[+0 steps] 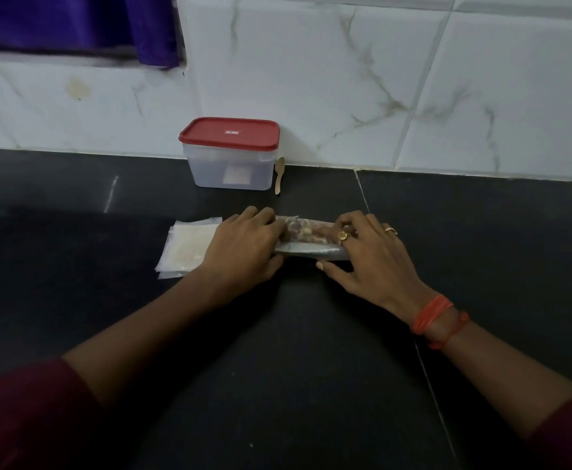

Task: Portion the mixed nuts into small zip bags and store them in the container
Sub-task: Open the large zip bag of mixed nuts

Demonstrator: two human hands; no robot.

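Both hands are down on the bag of mixed nuts, which lies lengthwise on the dark counter just in front of the person. The left hand curls its fingers over the bag's left end. The right hand grips the right end, bent fingers on top and the thumb stretched along the near edge. Whether the bag's mouth is open or sealed I cannot make out; the nuts show through the clear plastic between the two hands. Just left of it, partly under the left hand, sits a stack of small zip bags, flat and, as far as I can see, unfilled. At the back, against the tiled wall, the container has its red lid on. Through its cloudy side I see no filled packets, only a pale label. A small wooden spoon leans just beside it, untouched. I would judge the job barely begun: the big bag is being handled, likely to open it, and all the portioning, sealing and storing is left to do.
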